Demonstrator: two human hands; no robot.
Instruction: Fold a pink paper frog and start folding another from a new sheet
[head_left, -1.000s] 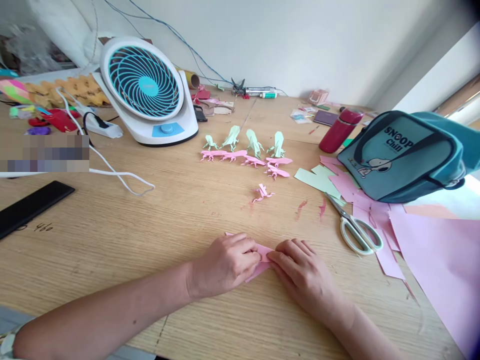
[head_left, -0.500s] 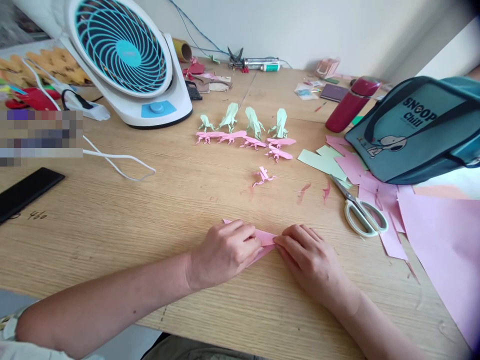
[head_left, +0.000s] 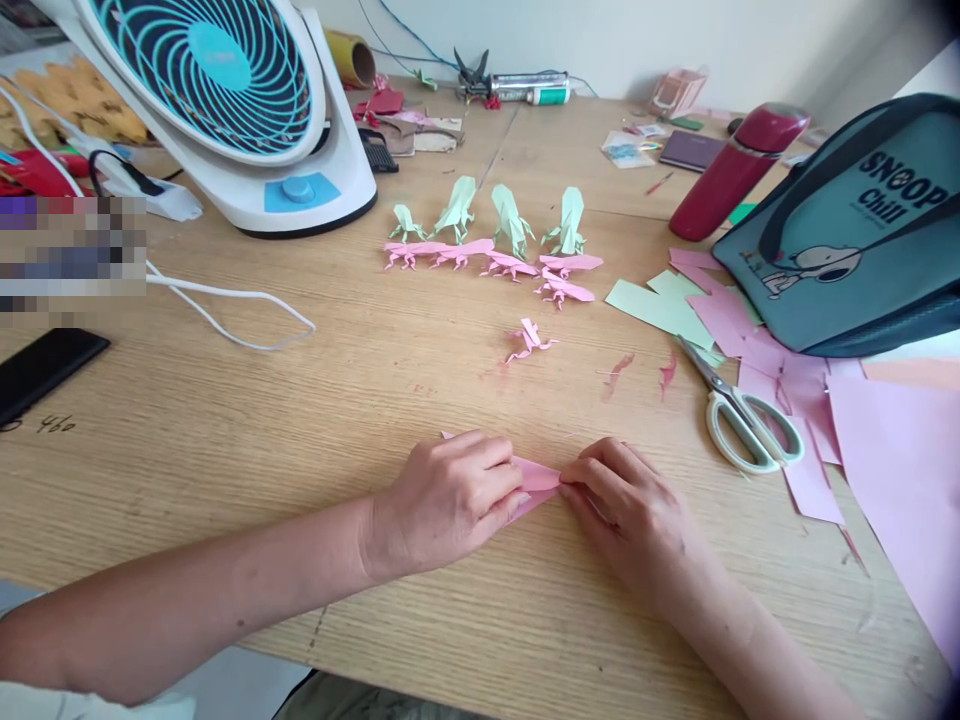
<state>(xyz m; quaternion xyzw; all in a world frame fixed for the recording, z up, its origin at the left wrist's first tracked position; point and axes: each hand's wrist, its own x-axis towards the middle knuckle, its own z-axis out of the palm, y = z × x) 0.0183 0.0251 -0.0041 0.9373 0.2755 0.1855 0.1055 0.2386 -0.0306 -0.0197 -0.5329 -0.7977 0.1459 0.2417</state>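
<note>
A folded piece of pink paper [head_left: 538, 474] lies low over the wooden table, tapering to a point on its right. My left hand [head_left: 461, 498] is closed over its left and middle part, hiding most of it; a small pink corner shows behind the knuckles. At the pointed right end, the thumb and forefinger of my right hand [head_left: 630, 505] pinch the tip. Beyond my hands stands a small pink paper figure [head_left: 529, 340] with thin bent legs. Farther back are several pink folded paper insects [head_left: 510, 265] and several pale green ones [head_left: 511, 220] in rows.
White-handled scissors [head_left: 754, 430] lie right of my hands, beside pink and green paper pieces [head_left: 660, 310] and a large pink sheet [head_left: 892, 480]. A red flask [head_left: 739, 170] and teal bag [head_left: 847, 240] stand behind. On the left are a fan [head_left: 247, 110], white cable [head_left: 225, 292] and black phone [head_left: 49, 372].
My right thumb and forefinger stay at the paper's tip, with the hand slightly more arched. The whole view has shifted a little; the objects on the table keep their places.
</note>
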